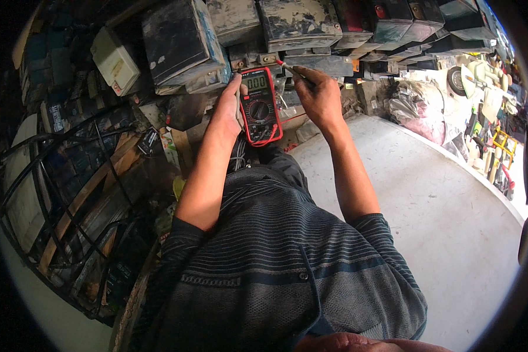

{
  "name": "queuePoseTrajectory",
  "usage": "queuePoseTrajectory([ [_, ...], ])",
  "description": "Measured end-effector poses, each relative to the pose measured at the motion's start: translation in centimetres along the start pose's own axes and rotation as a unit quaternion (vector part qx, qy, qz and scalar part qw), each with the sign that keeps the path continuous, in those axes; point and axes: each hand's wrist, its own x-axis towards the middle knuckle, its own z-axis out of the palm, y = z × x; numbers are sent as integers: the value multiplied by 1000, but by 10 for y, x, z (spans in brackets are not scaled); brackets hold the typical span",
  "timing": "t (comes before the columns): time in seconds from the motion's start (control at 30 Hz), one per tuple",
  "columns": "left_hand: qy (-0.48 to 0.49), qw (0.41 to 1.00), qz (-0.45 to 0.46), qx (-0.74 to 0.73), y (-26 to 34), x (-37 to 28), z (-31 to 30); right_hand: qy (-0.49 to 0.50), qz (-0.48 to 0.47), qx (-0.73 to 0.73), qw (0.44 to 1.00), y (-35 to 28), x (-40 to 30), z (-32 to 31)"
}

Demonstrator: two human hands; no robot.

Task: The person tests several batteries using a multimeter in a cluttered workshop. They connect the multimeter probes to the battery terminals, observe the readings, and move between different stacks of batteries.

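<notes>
My left hand [232, 100] holds a red-and-black digital multimeter [260, 105] by its left side, face up, and a dark probe lies along the same fingers, its tip close to a battery terminal [239, 64]. The meter's display is lit with digits, and a red lead is plugged in at its lower edge. In my right hand [320, 94] is a test probe [286, 66] with a red tip end. That tip points at another terminal [268, 58] of the dark battery behind the meter; whether it touches, I cannot tell.
Dusty batteries [301, 22] stand in rows along the back, with a large black one [178, 44] at left. A white surface [400, 189] lies to the right. Black metal rods [66, 211] and wooden strips [86, 193] are at left. Plastic bags [416, 108] sit at upper right.
</notes>
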Motion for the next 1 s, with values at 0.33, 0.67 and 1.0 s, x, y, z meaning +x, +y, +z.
queuePoseTrajectory([
  [0.33,25,1000,4,-3,1,-9,14,4,-48,-26,998,0,7,7],
  [0.67,29,999,10,-7,-1,-9,16,-28,-79,-70,994,2,19,9],
  [1.0,0,1000,11,7,0,3,1,-34,-46,-49,997,2,19,17],
])
